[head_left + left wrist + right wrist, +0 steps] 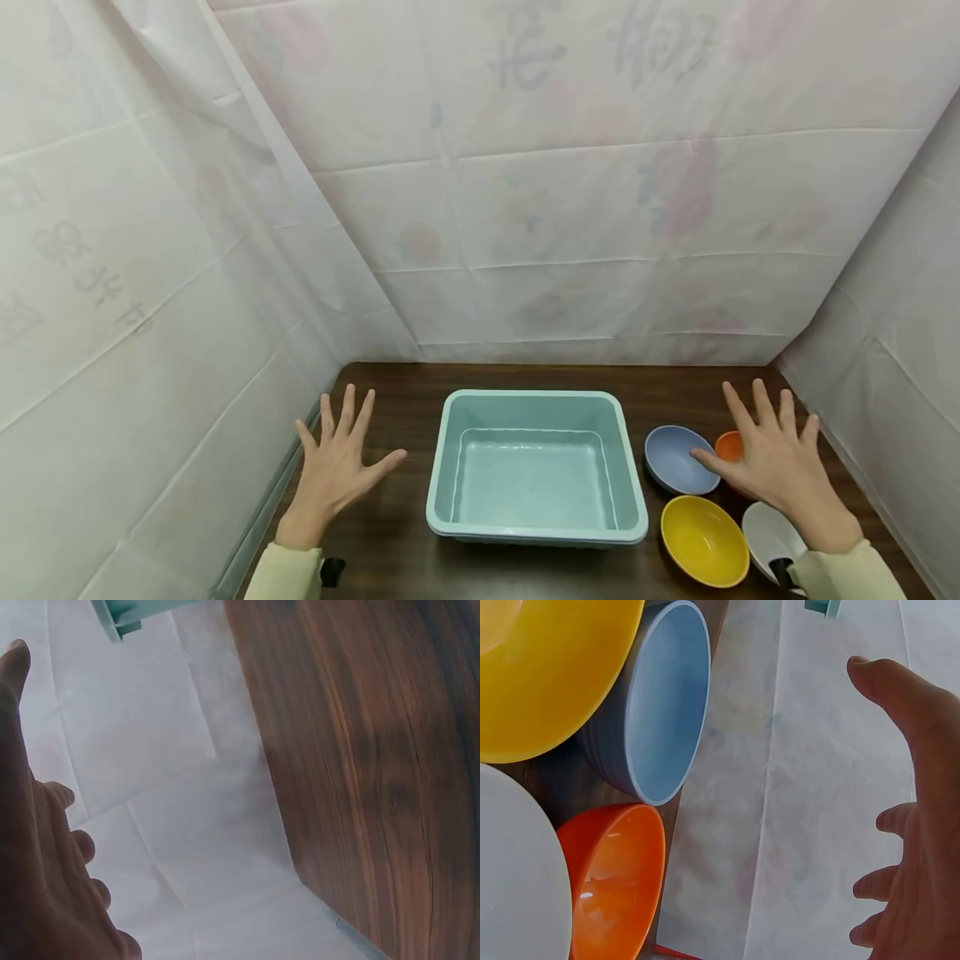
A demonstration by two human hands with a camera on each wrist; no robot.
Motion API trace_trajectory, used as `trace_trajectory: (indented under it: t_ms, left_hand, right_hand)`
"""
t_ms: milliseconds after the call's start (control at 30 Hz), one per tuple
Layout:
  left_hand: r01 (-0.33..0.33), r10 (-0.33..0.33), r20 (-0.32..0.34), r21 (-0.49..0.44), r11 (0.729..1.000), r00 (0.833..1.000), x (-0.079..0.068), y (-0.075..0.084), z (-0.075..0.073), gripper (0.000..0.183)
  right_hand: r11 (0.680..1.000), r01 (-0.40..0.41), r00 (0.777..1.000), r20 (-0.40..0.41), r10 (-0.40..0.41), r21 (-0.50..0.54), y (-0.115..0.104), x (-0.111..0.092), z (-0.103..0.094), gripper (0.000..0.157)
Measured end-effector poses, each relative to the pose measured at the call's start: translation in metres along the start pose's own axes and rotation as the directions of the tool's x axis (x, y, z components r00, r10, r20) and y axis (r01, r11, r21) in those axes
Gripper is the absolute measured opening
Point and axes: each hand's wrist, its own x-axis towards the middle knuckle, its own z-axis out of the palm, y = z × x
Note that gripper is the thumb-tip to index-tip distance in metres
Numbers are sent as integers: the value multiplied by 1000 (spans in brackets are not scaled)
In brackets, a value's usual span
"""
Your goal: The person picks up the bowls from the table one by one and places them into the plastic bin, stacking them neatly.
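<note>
Both hands hover with fingers spread and hold nothing. My left hand is over the table left of a pale teal plastic basin; its palm and fingertips also show in the left wrist view. On the other side, my right hand hangs above a group of bowls. Under its thumb lies a blue bowl, and an orange bowl is partly hidden behind the hand. A yellow bowl sits nearer the front. Beside it, a white bowl is partly covered by the right wrist.
A dark brown wooden table carries everything. White printed sheets hang behind it and along both sides, close to the table's edges. The basin stands mid-table, with the bowls close to its right.
</note>
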Motion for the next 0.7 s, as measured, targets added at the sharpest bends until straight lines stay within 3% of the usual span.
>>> trace_trajectory:
  t_ms: [333, 700]
  left_hand:
    - [52, -52, 6, -151, 987, 999, -4, 21, 6, 103]
    - [20, -38, -53, -299, 954, 998, -5, 47, 15, 96]
  right_hand:
    - [999, -15, 1000, -2, 15, 35, -6, 2, -1, 121]
    - [997, -12, 1000, 4, 12, 79, -11, 2, 1, 119]
